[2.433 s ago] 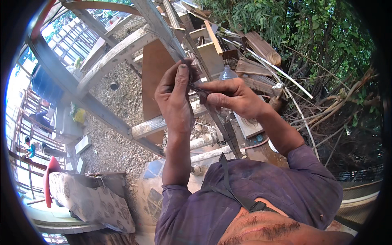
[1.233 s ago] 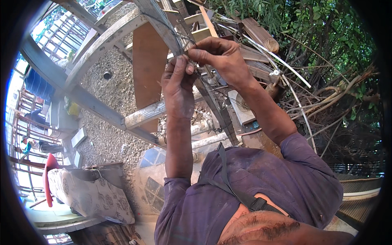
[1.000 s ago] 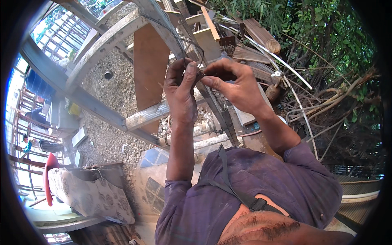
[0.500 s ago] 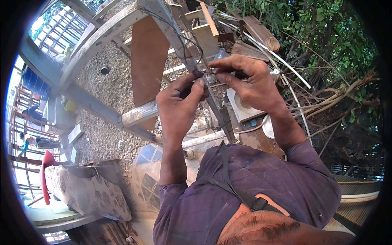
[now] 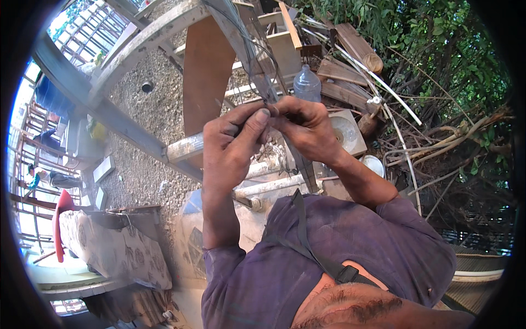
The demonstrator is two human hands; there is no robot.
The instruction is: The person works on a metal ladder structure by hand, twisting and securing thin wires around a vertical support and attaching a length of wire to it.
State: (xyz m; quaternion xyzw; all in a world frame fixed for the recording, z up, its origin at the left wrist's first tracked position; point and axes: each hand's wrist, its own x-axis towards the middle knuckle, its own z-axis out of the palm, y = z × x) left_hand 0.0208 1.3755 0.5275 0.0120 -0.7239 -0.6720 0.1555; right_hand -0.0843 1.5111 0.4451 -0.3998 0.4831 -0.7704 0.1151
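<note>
A thin dark wire (image 5: 247,35) runs down a grey frame post (image 5: 226,23) to where my hands meet. My left hand (image 5: 230,143) is closed, thumb pressed to the index finger on the wire near the post. Close against it, my right hand (image 5: 308,130) is also closed, its fingers curled and pinching the wire beside the left fingertips. The short piece between the fingers is mostly hidden by them.
A curved frame rail (image 5: 148,41) and a crossbar (image 5: 185,148) adjoin the post. Behind stands a brown board (image 5: 205,77). To the right are a clear plastic bottle (image 5: 307,86), a square pale block (image 5: 346,132), a log (image 5: 359,46) and branches (image 5: 438,145). A covered bundle (image 5: 112,241) lies lower left.
My right hand has moved left and in against the left hand, its extended index finger now curled. The left hand stays at the wire. The view has shifted slightly, uncovering the bottle.
</note>
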